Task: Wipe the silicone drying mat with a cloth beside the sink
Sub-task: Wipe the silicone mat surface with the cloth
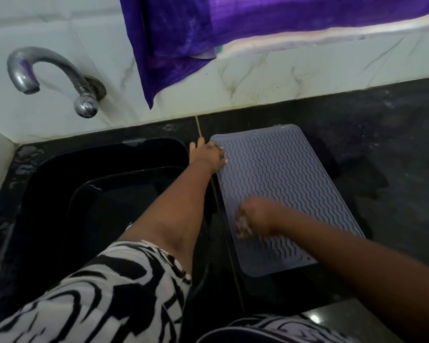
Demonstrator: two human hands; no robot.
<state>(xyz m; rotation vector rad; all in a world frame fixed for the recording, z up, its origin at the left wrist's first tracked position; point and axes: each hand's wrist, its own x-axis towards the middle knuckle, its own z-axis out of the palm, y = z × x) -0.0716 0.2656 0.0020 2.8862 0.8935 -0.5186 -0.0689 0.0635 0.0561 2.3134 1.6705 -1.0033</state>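
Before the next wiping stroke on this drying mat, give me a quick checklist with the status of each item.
1. Mat lying flat on the counter beside the sink: ok.
2. Left hand pinning the mat's far left corner: ok.
3. Right hand down on the mat's near half: ok.
4. Cloth in the right hand: cannot tell; the hand is motion-blurred, with only a pale smear under it.
5. Mat surface free of dishes or objects: ok.
6. Purple curtain hanging clear of the mat: ok.
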